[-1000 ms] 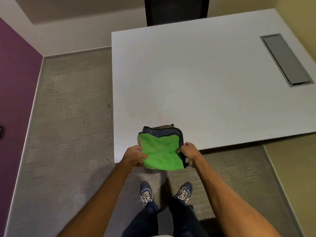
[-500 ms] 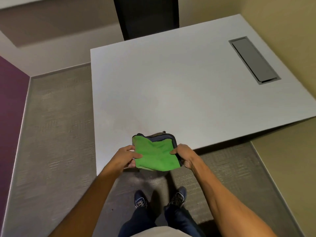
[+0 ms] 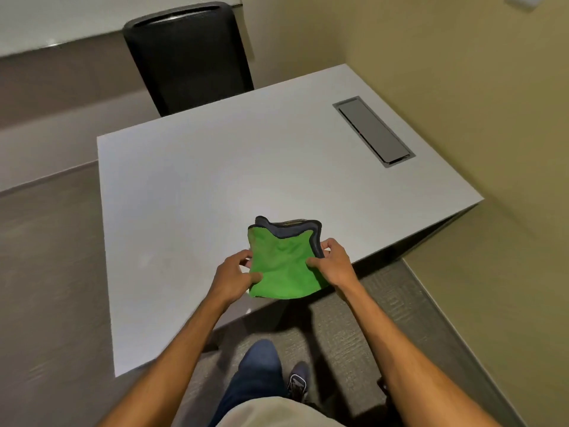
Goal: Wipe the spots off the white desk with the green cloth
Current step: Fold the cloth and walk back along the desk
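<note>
**A:** Since you asked about the cloth first, what does it look like?

**B:** The green cloth [image 3: 281,269] is a bright lime square, folded over on itself, with a dark grey-blue trim running along its far edge and down its right side. The far edge is wavy and stands up a little. The near edge curves and sags slightly.

**A:** Where is it?

**B:** It is held above the near edge of the white desk [image 3: 215,180], partly over the desktop and partly over the carpet [image 3: 354,318] beyond the edge. I cannot tell whether its far edge touches the surface.

**A:** How is it held?

**B:** The left hand [image 3: 232,277] pinches the cloth's left side, thumb on top. The right hand [image 3: 334,263] grips the right side the same way, fingers curled around the trimmed edge. Both hands are closed on the fabric.

**A:** And the desk?

**B:** Pale and matte, with a faint smudge near its left part. A grey cable hatch [image 3: 372,131] sits at the far right. A black chair [image 3: 187,53] stands behind the far edge.
</note>
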Tool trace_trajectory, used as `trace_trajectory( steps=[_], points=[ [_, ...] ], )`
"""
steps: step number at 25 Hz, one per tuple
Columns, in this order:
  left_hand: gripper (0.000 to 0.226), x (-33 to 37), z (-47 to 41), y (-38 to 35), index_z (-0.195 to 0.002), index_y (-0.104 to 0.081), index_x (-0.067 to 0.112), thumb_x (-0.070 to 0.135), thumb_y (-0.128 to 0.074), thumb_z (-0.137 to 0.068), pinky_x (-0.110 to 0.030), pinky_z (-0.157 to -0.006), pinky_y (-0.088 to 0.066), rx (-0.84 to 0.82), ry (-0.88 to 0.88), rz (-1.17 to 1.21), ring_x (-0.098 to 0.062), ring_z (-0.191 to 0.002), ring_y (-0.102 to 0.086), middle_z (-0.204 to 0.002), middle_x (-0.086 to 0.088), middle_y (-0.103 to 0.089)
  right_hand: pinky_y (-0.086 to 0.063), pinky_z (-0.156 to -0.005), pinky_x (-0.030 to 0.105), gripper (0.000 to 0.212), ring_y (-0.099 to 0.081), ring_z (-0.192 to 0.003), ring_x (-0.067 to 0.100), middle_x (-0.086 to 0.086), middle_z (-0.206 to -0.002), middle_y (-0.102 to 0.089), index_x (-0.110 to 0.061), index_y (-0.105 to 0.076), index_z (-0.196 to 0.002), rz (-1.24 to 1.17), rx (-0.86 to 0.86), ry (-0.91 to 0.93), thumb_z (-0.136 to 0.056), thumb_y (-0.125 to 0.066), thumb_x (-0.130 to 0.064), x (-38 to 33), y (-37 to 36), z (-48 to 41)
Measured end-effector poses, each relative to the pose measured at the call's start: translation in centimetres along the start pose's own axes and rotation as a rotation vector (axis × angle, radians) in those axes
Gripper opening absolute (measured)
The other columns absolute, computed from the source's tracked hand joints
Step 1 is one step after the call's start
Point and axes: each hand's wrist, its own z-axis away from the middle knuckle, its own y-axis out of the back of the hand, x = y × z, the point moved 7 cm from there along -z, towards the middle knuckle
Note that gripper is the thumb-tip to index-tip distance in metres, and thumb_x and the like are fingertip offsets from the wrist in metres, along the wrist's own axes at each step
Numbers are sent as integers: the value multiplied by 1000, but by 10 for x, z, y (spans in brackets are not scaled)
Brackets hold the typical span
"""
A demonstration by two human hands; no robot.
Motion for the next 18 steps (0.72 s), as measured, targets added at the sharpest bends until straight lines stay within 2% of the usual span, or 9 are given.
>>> trace_trajectory(
  steps=[4, 7, 10, 13, 15, 18],
  points=[
    [39, 41, -29, -38, -115, -68, 27, 10, -79, -81, -43, -89, -57, -27, -85, -91, -31, -94, -68, -113, -5, -65, -41, -57, 25, 33, -58, -70, 11, 1, -88, -65, -20, -50, -90, 68, 123, 43, -79, -79, -9, -6, 53, -22],
    [39, 75, -59, -72, -112, -65, 32, 10, -78, -82, -47, -92, -57, -55, -124, -69, -33, -98, -67, -115, -6, -62, -38, -55, 26, 32, -52, -65, 10, -7, -76, -57, -20, -48, -89, 120, 195, 47, -79, -77, -10, -10, 97, -47],
    [42, 106, -90, -107, -119, -65, 27, 10, -78, -83, -50, -95, -54, -91, -159, -59, -32, -103, -65, -113, -4, -60, -38, -55, 28, 32, -51, -65, 15, -8, -73, -54, -19, -48, -88, 152, 269, 28, -79, -77, -10, -19, 142, -69],
    [43, 136, -116, -145, -120, -66, 21, 8, -79, -81, -41, -94, -52, -125, -207, -58, -29, -102, -62, -108, -3, -60, -41, -58, 29, 35, -52, -66, 17, -8, -71, -53, -22, -46, -83, 169, 330, -6, -78, -77, -7, -22, 189, -88],
    [45, 155, -131, -171, -121, -67, 14, 8, -81, -79, -31, -87, -44, -138, -238, -58, -28, -104, -60, -108, -9, -61, -43, -63, 30, 38, -53, -70, 20, -7, -71, -52, -23, -45, -80, 184, 358, -28, -78, -78, -4, -24, 221, -99],
    [56, 179, -145, -210, -125, -66, 11, 25, -81, -73, -24, -82, -37, -184, -210, -42, -25, -101, -57, -108, -11, -59, -44, -63, 31, 36, -54, -71, 22, -1, -76, -55, -20, -46, -83, 231, 371, -43, -79, -77, -2, -29, 267, -115]
  ],
)
